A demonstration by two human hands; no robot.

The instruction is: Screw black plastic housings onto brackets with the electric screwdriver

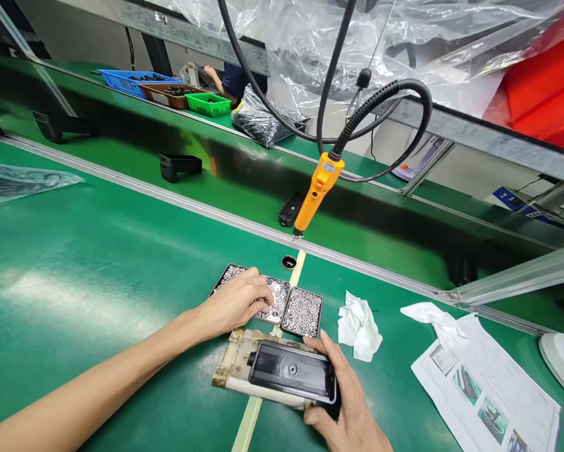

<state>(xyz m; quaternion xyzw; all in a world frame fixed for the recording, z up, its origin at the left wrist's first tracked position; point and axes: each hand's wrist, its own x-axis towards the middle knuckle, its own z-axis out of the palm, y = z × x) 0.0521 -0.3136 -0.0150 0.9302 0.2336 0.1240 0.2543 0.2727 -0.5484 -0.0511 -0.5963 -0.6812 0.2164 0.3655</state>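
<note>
My left hand (244, 298) is over a shallow tray (280, 298) of small shiny metal parts, its fingertips pinched together among them. Whatever those fingertips may hold is too small to make out. Beside that tray is a second tray (303, 312), full of small silvery parts. Below, a black plastic housing (288, 371) lies in a worn, pale fixture block (234, 358). My right hand (345, 402) grips the housing's right end, with fingers behind and thumb in front.
An orange electric screwdriver (317, 191) hangs above the table's rear rail. Crumpled white tissue (358, 326) and a printed sheet (493, 389) lie to the right. Near the rail sits a small black ring (288, 262). A person's arm (220, 81) shows beyond the partition, near bins (209, 105).
</note>
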